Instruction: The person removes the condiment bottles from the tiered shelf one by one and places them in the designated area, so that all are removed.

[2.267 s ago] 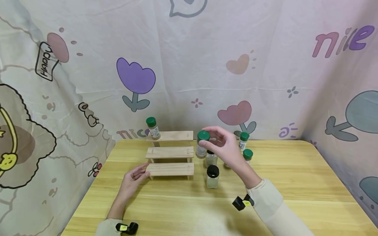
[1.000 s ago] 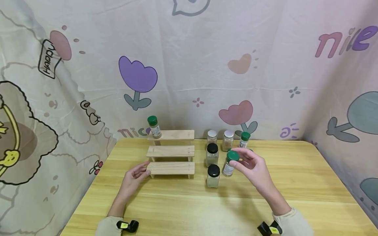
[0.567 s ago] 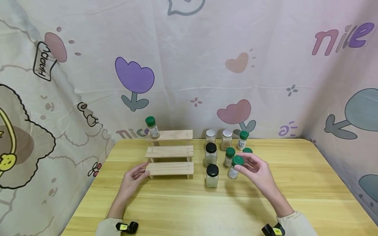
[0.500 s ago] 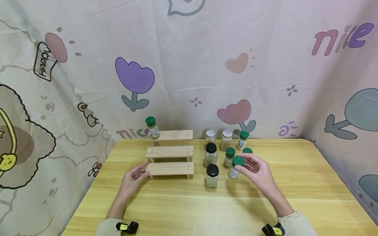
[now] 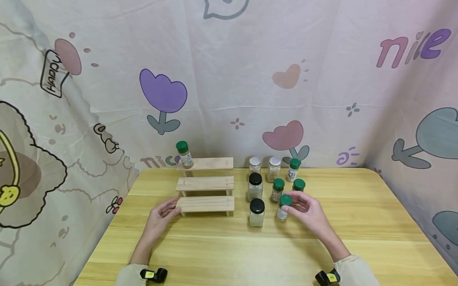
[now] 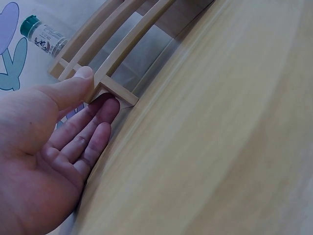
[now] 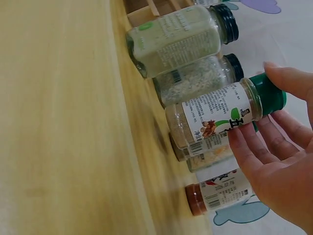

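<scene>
My right hand (image 5: 308, 211) holds a green-capped jar (image 5: 283, 207) that stands upright on the table (image 5: 358, 222), right of the middle. The jar lies on the thumb side of my palm: my thumb sits on the far rim of its cap, and my fingers (image 7: 244, 147) curl against the labelled side just under the cap, so I grip it near the top while its base meets the wood.

Just left of it stands a black-capped jar (image 5: 257, 212), with a second black-capped jar (image 5: 255, 186) behind that one. Two more green-capped jars (image 5: 277, 190) stand just behind the one I hold, and two white-capped jars (image 5: 255, 164) and another green one stand along the table's far edge.

My left hand (image 5: 162, 216) rests on the table left of the middle, fingers (image 6: 80, 142) loose and nearly straight, holding nothing. Its thumb and fingertips touch the near left corner of the wooden step rack (image 5: 205, 183), whose top step carries one green-capped jar (image 5: 185, 154) at its left end
</scene>
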`<state>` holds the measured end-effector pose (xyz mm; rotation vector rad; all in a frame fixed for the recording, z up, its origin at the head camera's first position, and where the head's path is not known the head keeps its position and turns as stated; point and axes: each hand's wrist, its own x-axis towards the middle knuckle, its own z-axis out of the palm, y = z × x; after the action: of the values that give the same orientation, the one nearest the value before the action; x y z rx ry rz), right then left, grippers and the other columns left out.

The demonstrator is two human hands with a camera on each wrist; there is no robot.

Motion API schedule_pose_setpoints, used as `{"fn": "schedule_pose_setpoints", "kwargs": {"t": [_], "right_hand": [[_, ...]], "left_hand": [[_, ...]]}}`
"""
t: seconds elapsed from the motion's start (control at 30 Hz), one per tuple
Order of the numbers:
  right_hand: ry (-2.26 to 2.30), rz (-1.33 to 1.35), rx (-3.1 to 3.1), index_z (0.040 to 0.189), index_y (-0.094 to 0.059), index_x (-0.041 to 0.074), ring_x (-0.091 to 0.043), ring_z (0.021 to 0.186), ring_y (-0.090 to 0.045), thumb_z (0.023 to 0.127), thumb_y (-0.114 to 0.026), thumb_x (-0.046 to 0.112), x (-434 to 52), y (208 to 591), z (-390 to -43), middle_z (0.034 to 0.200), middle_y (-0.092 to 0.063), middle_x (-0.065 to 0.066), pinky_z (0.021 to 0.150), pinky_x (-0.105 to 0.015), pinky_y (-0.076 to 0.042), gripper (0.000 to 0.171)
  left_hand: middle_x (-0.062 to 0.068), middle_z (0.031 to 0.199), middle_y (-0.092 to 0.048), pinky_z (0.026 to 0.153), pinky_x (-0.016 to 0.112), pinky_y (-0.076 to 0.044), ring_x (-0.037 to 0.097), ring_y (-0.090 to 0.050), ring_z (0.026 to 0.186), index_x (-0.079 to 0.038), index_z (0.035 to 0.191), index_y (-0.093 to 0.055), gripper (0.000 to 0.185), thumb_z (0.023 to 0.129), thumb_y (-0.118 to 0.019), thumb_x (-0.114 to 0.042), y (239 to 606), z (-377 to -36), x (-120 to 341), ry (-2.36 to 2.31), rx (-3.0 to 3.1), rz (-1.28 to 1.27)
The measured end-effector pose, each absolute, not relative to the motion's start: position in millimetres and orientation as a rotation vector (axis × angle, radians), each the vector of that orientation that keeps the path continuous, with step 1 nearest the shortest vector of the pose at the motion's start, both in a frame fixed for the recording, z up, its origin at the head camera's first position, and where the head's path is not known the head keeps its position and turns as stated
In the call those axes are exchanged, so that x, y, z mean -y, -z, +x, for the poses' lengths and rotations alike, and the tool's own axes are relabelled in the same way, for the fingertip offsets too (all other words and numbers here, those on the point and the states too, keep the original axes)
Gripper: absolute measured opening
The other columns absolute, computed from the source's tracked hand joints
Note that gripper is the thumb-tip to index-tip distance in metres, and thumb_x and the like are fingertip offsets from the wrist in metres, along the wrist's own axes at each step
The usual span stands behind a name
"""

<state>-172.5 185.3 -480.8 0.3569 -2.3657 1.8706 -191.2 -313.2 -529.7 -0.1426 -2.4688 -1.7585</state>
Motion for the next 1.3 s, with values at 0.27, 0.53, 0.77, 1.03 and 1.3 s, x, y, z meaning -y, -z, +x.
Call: {"fn": "schedule_pose_setpoints", "kwargs": {"t": [0.27,0.53,0.77,1.03,1.3], "right_hand": [[-1.897,0.476,2.36,0.124,-0.066,-0.003,-0.014,0.105,-0.067,0.089,-0.08,0.006,-182,488,-175,0.114,-0.069,-0.019,0.093,-0.027,-0.056,0.038],[-1.921,0.524,2.368,0.125,-0.065,-0.003,-0.013,0.108,-0.067,0.088,-0.081,0.004,-185,488,-175,0.118,-0.068,-0.018,0.096,-0.029,-0.055,0.041],[-1.917,0.587,2.362,0.126,-0.063,-0.007,-0.013,0.109,-0.066,0.091,-0.078,0.002,-186,489,-177,0.119,-0.067,-0.022,0.096,-0.028,-0.055,0.04],[-1.902,0.561,2.384,0.131,-0.06,-0.009,-0.01,0.114,-0.064,0.091,-0.078,0.005,-188,486,-175,0.128,-0.064,-0.024,0.098,-0.027,-0.053,0.046],[-1.852,0.575,2.297,0.132,-0.06,-0.005,-0.021,0.116,-0.065,0.094,-0.075,0.003,-187,467,-171,0.128,-0.064,-0.027,0.1,-0.029,-0.053,0.042]], "left_hand": [[0.023,0.127,-0.067,0.086,0.019,-0.056,0.002,-0.066,0.105,-0.001,0.143,-0.058,0.049,0.1,-0.071,-0.019,527,-189,315,1.784,2.468,-0.128],[0.022,0.132,-0.065,0.087,0.018,-0.055,0.001,-0.064,0.109,-0.006,0.143,-0.06,0.048,0.099,-0.072,-0.022,528,-191,315,1.786,2.469,-0.124],[0.023,0.132,-0.065,0.087,0.019,-0.055,0.001,-0.064,0.108,-0.006,0.144,-0.059,0.048,0.1,-0.071,-0.021,529,-190,316,1.793,2.466,-0.129],[0.021,0.131,-0.066,0.088,0.018,-0.054,0.001,-0.063,0.109,-0.007,0.143,-0.06,0.048,0.099,-0.072,-0.022,530,-190,315,1.778,2.473,-0.122],[0.022,0.131,-0.066,0.087,0.018,-0.055,0.001,-0.064,0.108,-0.006,0.143,-0.061,0.048,0.099,-0.072,-0.021,530,-191,313,1.791,2.463,-0.124]]}}
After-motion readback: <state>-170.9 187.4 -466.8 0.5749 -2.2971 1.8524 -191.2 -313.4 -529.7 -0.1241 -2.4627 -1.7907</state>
